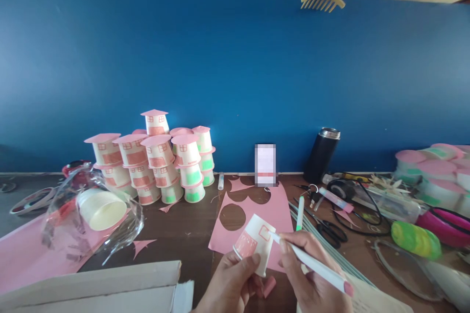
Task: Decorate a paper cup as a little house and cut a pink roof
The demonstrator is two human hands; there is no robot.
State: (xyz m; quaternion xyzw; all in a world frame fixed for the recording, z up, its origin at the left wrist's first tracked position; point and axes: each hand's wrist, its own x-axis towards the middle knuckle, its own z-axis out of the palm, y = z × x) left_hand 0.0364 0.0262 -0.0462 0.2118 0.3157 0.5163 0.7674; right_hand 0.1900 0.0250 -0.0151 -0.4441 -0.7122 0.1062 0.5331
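Note:
My left hand (233, 279) is closed around a white paper cup (258, 244), tilted, with a coloured-in red patch and a small red square outline on its side. Pinched in my right hand (306, 269) is a white marker (319, 269) with a red end, its tip touching the cup near the square. A loose red marker cap (270, 287) shows just below the cup. Beneath lies a pink paper sheet (279, 205) with round holes cut out.
Decorated cups (157, 149) with pink paper roofs stand stacked at the left. A plastic bag (135, 210) holds plain cups. Black scissors (332, 232), a green marker (300, 212), a black bottle (321, 156) and more roofed cups (440, 176) are to the right. A cardboard box (110, 286) lies front left.

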